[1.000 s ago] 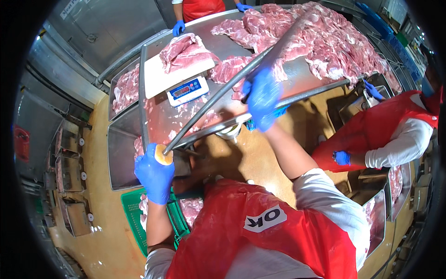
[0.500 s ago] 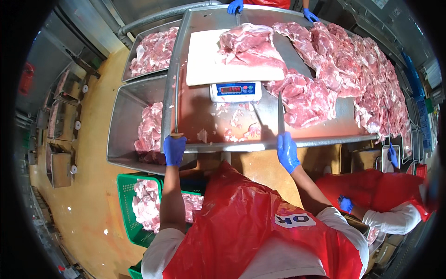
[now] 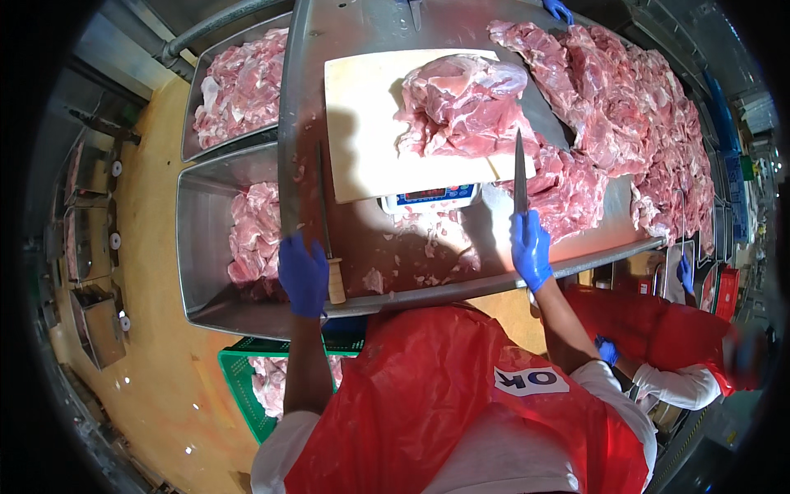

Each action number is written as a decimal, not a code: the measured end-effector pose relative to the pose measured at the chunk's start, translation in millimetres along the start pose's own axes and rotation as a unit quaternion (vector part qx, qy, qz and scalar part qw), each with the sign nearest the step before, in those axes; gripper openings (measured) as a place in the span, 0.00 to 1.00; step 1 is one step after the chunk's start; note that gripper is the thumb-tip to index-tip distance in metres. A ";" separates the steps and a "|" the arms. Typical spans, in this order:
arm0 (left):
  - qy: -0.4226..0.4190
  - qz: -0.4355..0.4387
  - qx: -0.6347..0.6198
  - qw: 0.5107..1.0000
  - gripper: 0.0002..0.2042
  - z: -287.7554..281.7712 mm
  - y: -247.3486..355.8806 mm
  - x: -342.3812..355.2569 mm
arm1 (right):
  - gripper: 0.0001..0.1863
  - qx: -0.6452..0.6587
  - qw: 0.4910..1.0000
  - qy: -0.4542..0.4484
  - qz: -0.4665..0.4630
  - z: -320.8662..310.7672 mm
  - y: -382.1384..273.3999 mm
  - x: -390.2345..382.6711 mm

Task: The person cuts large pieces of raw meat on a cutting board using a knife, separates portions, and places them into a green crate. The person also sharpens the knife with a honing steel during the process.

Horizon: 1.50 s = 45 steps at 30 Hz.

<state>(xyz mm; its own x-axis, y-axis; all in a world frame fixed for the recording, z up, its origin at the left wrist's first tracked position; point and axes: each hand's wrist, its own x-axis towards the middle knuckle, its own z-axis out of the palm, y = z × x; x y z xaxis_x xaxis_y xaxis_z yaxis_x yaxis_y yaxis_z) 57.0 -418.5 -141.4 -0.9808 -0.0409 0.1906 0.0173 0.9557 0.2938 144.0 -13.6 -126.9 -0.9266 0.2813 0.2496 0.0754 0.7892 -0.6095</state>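
Observation:
My right hand [image 3: 532,250] in a blue glove is closed round a knife [image 3: 520,174], its blade pointing up and away in front of the meat. My left hand [image 3: 304,276], gloved in blue, is empty with fingers apart over the table's near left edge. Just right of it lies a sharpening steel [image 3: 323,202] with a wooden handle, on the metal table [image 3: 354,288]. A large piece of raw meat [image 3: 461,103] rests on a white cutting board [image 3: 354,140]. Beneath the board's near edge shows a digital scale [image 3: 434,198].
Raw meat [image 3: 634,107] is heaped along the table's right. Metal bins [image 3: 193,239] of meat stand left, and a green crate [image 3: 239,387] sits below. Another knife [image 3: 415,15] lies at the far edge. Co-workers' gloved hands [image 3: 558,10] show at the far side and right.
My left hand has let go of the sharpening steel, which lies on the table. My right hand has moved the knife slightly right. The view has shifted, and the far co-worker's left hand is gone.

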 end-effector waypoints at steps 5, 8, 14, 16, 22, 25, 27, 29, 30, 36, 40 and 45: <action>0.090 0.235 -0.368 0.895 0.14 -37.0 127.6 89.4 | 0.04 0.008 0.991 0.067 -0.117 5.8 -56.4 104.7; 0.111 0.313 -0.353 0.875 0.22 -28.4 199.9 107.3 | 0.06 0.027 0.976 0.123 -0.178 4.8 -78.8 155.7; 0.032 0.296 -0.247 0.922 0.21 -5.9 232.8 125.4 | 0.07 0.080 0.979 0.105 -0.153 -2.7 -71.9 156.8; 0.141 0.362 -0.306 0.869 0.21 14.1 218.4 127.6 | 0.08 0.051 0.989 0.030 -0.137 1.5 -55.3 142.1; 0.184 0.310 -0.319 0.877 0.20 17.1 217.9 124.3 | 0.13 0.122 0.989 0.024 -0.074 -12.1 -72.3 164.3; 0.237 0.356 -0.288 0.857 0.19 16.2 223.2 122.5 | 0.15 0.123 0.990 0.015 -0.059 -14.1 -79.8 186.6; 0.261 0.368 -0.283 0.846 0.20 20.3 220.5 125.2 | 0.14 0.103 0.991 -0.047 -0.068 -8.4 -79.5 175.5; 0.242 0.345 -0.323 0.847 0.19 25.5 216.1 124.3 | 0.12 0.097 0.982 -0.118 -0.112 -7.2 -66.3 139.2; 0.210 0.319 -0.366 0.849 0.19 27.3 216.7 121.7 | 0.11 0.064 0.976 -0.138 -0.153 5.1 -38.1 114.7; 0.249 0.397 -0.339 0.816 0.19 20.6 210.7 119.2 | 0.13 0.094 0.981 -0.156 -0.060 7.3 -86.1 128.0; 0.248 0.372 -0.379 0.810 0.18 20.0 211.9 118.8 | 0.12 0.036 0.981 -0.159 -0.106 14.0 -101.3 159.2; 0.127 0.193 -0.520 0.822 0.18 25.9 195.0 104.4 | 0.10 -0.076 0.954 -0.266 -0.115 -18.7 -35.2 48.8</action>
<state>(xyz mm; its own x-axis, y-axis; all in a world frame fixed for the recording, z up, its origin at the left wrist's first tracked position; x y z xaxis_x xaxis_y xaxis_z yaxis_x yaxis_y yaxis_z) -47.0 -228.9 -88.5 -0.7934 0.0203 0.6083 0.6040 0.1503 0.7827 103.1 -17.4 -79.2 -0.9781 -0.1929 -0.0778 -0.1367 0.8781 -0.4585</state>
